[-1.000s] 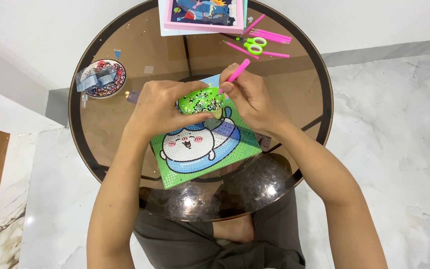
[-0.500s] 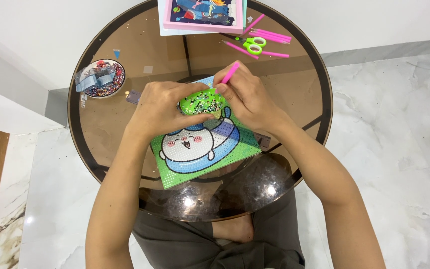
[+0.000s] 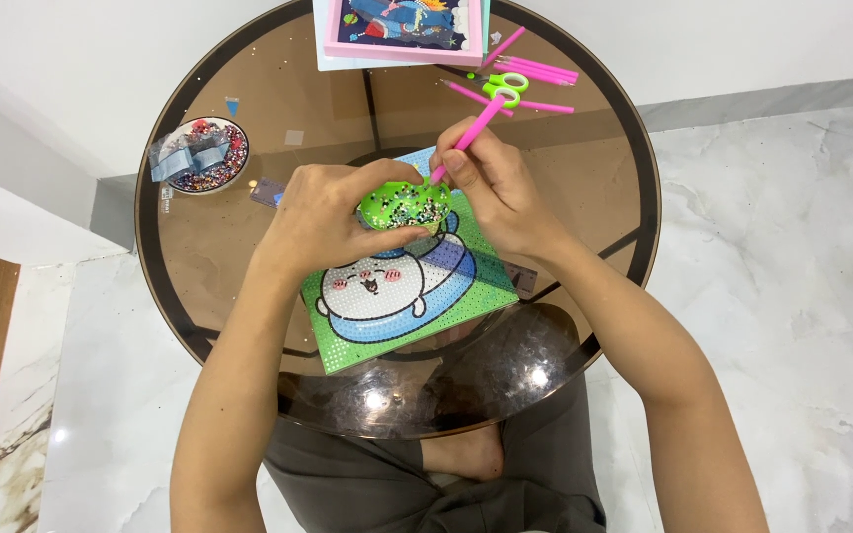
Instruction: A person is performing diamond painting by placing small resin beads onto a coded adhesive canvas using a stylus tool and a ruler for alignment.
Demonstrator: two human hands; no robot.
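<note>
My left hand (image 3: 323,212) holds a small green tray (image 3: 405,205) full of tiny beads above a bead-art canvas (image 3: 407,288) showing a white cartoon animal in a blue ring on green. My right hand (image 3: 496,188) grips a pink pen tool (image 3: 468,135), its tip dipping into the tray's right side. The canvas lies flat on a round brown glass table (image 3: 249,257), partly hidden under both hands.
A small round dish (image 3: 201,156) with beads and plastic bags sits at the table's left. At the far edge lie a pink-framed picture (image 3: 402,28), green-handled scissors (image 3: 502,87) and several pink pen tools (image 3: 543,71). White marble floor surrounds the table.
The tray and both hands have stayed over the canvas; the pink pen's tip has shifted slightly within the tray.
</note>
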